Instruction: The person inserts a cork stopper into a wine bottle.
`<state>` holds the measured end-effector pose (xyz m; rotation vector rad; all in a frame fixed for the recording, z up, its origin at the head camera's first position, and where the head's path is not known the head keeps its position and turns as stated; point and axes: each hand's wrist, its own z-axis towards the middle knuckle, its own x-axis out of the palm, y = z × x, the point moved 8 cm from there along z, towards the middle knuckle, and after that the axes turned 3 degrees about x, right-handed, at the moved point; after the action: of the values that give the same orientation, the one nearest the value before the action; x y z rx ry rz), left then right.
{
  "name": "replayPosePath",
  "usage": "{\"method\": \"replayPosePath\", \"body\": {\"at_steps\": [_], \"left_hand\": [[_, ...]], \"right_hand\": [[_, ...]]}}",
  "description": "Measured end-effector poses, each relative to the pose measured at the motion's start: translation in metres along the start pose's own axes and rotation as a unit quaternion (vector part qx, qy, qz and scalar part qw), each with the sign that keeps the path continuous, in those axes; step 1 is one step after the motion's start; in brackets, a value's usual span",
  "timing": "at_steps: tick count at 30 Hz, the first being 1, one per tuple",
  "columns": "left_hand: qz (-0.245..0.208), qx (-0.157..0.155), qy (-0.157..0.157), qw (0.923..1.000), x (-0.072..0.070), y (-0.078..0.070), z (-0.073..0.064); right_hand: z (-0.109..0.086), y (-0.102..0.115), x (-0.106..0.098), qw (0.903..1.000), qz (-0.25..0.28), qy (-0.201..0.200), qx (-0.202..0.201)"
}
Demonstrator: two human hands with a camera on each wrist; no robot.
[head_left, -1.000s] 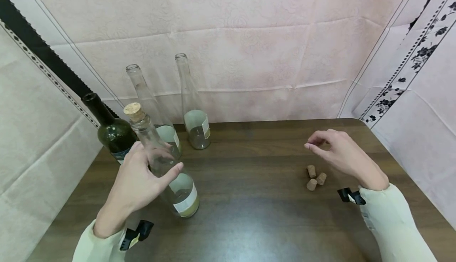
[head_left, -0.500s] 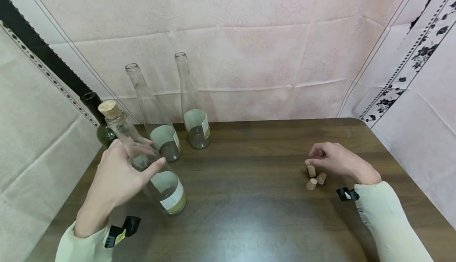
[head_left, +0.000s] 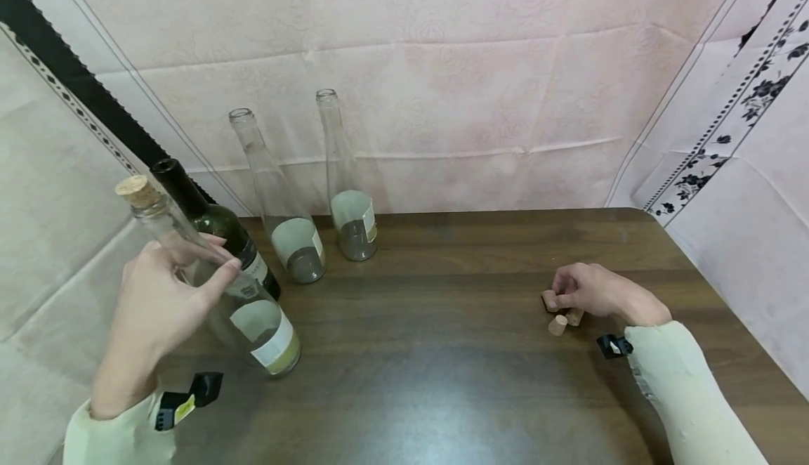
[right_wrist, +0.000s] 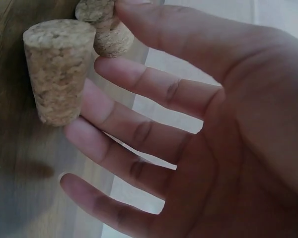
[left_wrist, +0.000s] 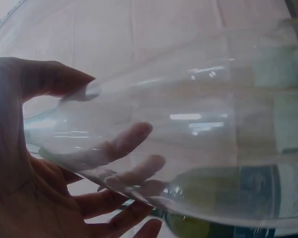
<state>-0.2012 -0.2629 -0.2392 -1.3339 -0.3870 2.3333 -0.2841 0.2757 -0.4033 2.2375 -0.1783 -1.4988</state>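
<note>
Three tapered corks (head_left: 557, 325), clustered on the right part of the bench (head_left: 442, 381). We are finding them at and just beneath the fingertips of the right hand (head_left: 594, 291), which is pointing leftward over them; this hand is much the nearer of the two. In the right wrist view, one cork is sitting between thumb tip and index fingertip, and a larger-looking cork (right_wrist: 59, 72) is lying against or just beside the middle and ring fingertips, broad end uppermost in that view, its long axis running across the line of the fingers. We are seeing curved fingers here, but we cannot tell whether thumb and index are gripping or only touching.

One left hand (head_left: 161, 296), gripping one corked clear bottle (head_left: 253, 317), thumb on one side, fingers curling round the other. In the head view its long axis is slanting, neck toward the upper left, base toward the middle of the bench; whether the base is touching the wood we cannot tell. A cork stopper (head_left: 137, 191) is filling the mouth; a pale label (head_left: 273, 348) is wrapping the lower body.

One dark green wine bottle (head_left: 218, 220), standing just beyond the held one, which is partly hiding it.

Two uncorked clear bottles (head_left: 352, 212), standing near the far edge, apart from each other, well away from the corks.
</note>
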Motion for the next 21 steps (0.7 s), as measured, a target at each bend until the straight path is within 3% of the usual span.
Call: {"method": "replayPosePath", "body": {"at_steps": [9, 15, 21], "left_hand": [[-0.014, -0.067, -0.003, 0.9977, -0.022, 0.033, -0.001], [0.003, -0.105, 0.01, 0.9944, -0.028, 0.054, -0.001], [-0.002, -0.163, 0.022, 0.9863, -0.03, 0.072, -0.004]], "right_hand": [[0.002, -0.002, 0.002, 0.9999, 0.016, 0.001, 0.007], [0.003, 0.002, 0.003, 0.9999, 0.013, -0.001, -0.005], [0.004, 0.005, 0.003, 0.9999, 0.002, -0.01, -0.01]]}}
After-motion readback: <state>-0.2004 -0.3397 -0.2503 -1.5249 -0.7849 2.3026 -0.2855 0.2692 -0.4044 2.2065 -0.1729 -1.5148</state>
